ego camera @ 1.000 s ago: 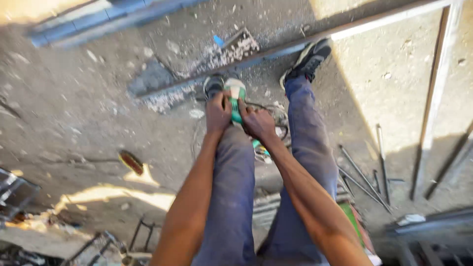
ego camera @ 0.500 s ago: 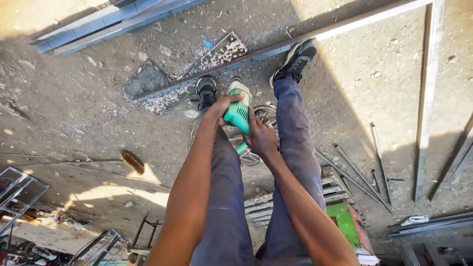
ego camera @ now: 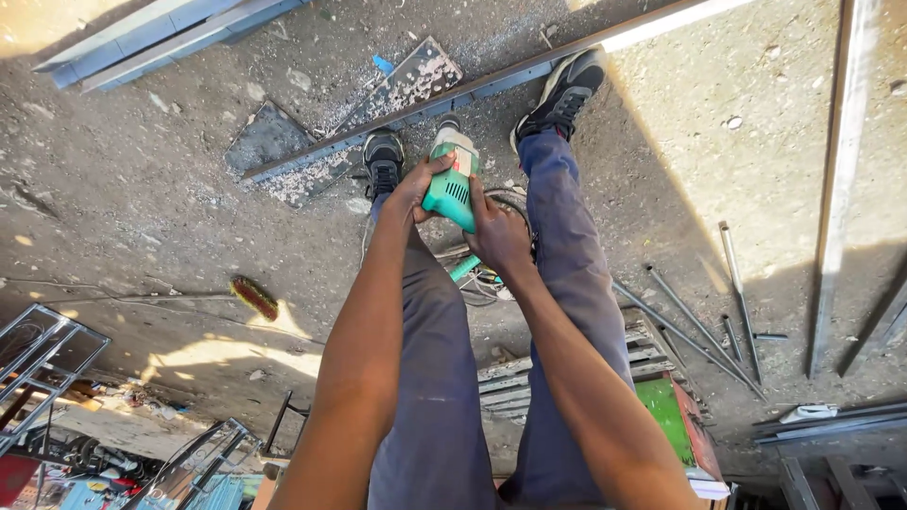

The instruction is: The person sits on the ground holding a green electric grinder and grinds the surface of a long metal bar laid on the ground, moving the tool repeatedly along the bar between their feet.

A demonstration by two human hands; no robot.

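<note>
A green power tool [ego camera: 452, 184] is gripped tight by the left hand [ego camera: 417, 189] and the right hand [ego camera: 498, 236], both closed around it.

Both hands [ego camera: 458, 212] gripping green power tool [ego camera: 452, 184], metal bar [ego camera: 444, 99] underfoot

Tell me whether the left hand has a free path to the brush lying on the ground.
Probably not right now: the left hand is gripping the green power tool, and the brush lies well off to the left, though nothing blocks the ground between.

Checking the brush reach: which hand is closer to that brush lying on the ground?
Left. The left hand grips the green grinder on the side facing the brush; the right hand sits beyond it.
</note>
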